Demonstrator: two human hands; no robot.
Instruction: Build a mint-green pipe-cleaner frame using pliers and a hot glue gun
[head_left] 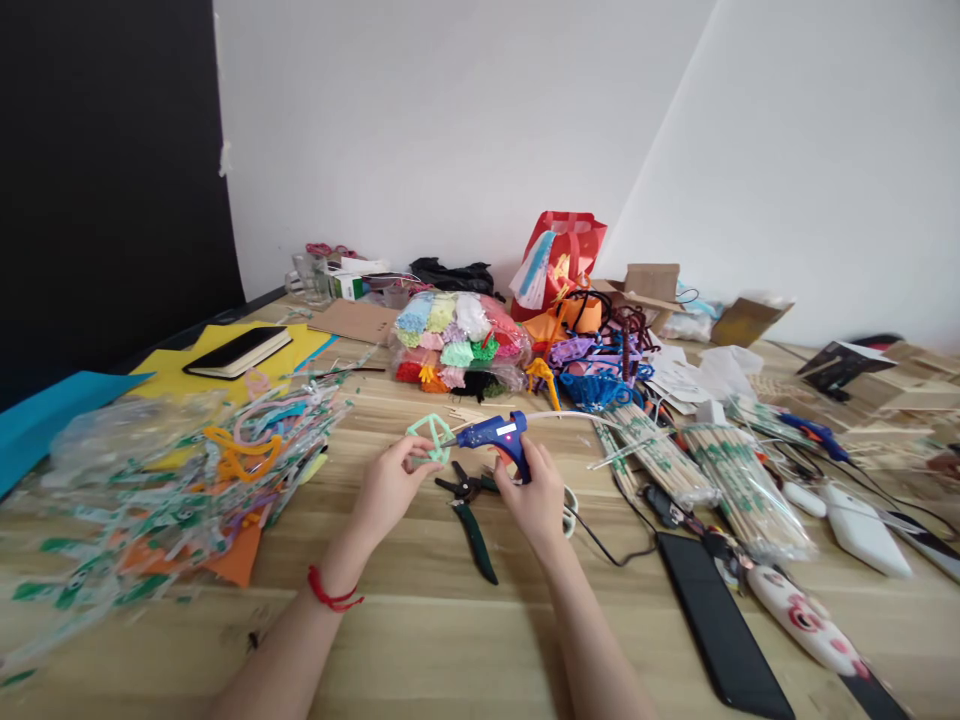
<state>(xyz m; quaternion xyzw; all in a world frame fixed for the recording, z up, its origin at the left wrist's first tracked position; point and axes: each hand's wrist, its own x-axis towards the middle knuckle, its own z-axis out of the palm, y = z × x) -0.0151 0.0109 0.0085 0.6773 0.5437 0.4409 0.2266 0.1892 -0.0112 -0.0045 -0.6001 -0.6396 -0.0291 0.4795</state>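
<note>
Between the fingers of my left hand [394,485] is a small pale green frame [430,432], built of thin fuzzy-looking sticks. My right hand [534,490] grips a blue hot glue gun [491,434] by its handle. The gun's nozzle points left and meets or nearly meets the frame's right side; I cannot tell if they touch. A small red light glows on the gun, and a glue stick [566,414] comes out of its back. Below the hands lie pruning shears [472,540] with dark green handles, partly hidden by my right hand.
Plastic wrappers and scraps [187,480] pile up at left, near a black notebook [238,353]. Bagged colourful pipe cleaners [457,345] stand at the back. Bundled wooden sticks [742,490], a black phone [720,620] and another blue glue gun [814,436] lie at right.
</note>
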